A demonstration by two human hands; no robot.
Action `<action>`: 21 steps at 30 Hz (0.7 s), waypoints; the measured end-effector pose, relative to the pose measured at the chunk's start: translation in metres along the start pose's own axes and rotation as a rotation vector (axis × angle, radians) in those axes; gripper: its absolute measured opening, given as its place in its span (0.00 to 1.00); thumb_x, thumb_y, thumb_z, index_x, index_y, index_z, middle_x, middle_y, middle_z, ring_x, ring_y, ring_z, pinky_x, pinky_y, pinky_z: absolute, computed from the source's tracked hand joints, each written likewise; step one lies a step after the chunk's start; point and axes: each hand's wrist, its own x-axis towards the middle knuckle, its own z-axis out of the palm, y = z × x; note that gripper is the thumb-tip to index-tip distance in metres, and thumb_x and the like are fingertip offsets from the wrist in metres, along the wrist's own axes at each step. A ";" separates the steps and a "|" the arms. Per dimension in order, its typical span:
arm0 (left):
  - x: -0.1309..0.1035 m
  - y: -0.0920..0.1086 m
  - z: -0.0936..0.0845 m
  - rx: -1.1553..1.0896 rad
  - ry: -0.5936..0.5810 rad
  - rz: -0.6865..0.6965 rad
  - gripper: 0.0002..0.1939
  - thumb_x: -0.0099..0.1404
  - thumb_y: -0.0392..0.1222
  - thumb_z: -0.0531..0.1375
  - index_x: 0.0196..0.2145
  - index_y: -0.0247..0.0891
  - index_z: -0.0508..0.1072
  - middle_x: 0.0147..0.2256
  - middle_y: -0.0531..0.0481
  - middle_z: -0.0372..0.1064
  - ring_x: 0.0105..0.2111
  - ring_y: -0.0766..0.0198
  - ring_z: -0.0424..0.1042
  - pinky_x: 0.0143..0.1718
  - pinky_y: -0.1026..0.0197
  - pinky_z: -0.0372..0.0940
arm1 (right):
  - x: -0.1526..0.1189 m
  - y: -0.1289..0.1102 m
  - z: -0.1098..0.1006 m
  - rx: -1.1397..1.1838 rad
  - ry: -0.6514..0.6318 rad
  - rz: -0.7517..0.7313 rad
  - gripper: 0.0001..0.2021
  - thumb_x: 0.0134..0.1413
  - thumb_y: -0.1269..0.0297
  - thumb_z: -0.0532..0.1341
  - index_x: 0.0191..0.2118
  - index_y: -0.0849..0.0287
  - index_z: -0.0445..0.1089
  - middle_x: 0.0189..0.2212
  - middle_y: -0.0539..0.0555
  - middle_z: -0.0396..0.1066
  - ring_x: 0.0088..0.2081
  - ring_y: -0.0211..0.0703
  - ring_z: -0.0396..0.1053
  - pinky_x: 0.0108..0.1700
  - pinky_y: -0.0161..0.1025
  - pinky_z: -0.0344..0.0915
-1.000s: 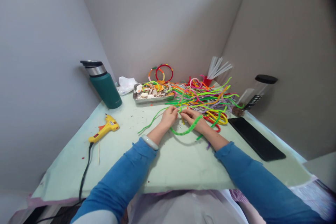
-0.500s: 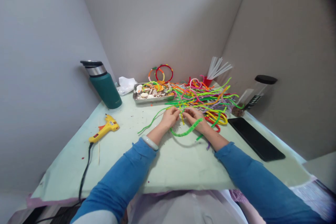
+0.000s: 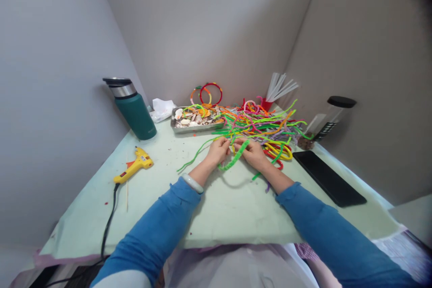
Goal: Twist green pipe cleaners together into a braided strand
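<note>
Near the middle of the table, my left hand (image 3: 218, 151) is closed in a pinch on a bright green pipe cleaner (image 3: 232, 161). Its fluffy length curves below the fingertips and rises in front of my right hand (image 3: 253, 155). The right fingers are pinched too, close to the left ones, on the same work; the strip partly covers them. A bit of yellow pipe cleaner shows between the two hands. Past the left fingers, a thin green pipe cleaner (image 3: 194, 158) trails out to the left on the tablecloth.
Behind the hands lie a heap of colourful pipe cleaners (image 3: 263, 121) and a metal tray (image 3: 197, 129) of shells. At left are a yellow glue gun (image 3: 135, 166) and green bottle (image 3: 137, 114). At right are a black phone (image 3: 329, 177) and clear bottle (image 3: 329, 119).
The free end of the green pipe cleaner has swung left and up, closer to the fingertips. My right hand has turned slightly; my left hand has hardly moved.
</note>
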 end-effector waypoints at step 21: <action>0.003 -0.001 -0.003 0.324 -0.009 0.180 0.13 0.60 0.46 0.49 0.24 0.36 0.64 0.17 0.56 0.60 0.19 0.71 0.58 0.23 0.68 0.52 | 0.002 -0.012 -0.001 0.319 -0.099 0.195 0.13 0.46 0.54 0.59 0.27 0.60 0.63 0.18 0.47 0.62 0.17 0.31 0.56 0.19 0.31 0.53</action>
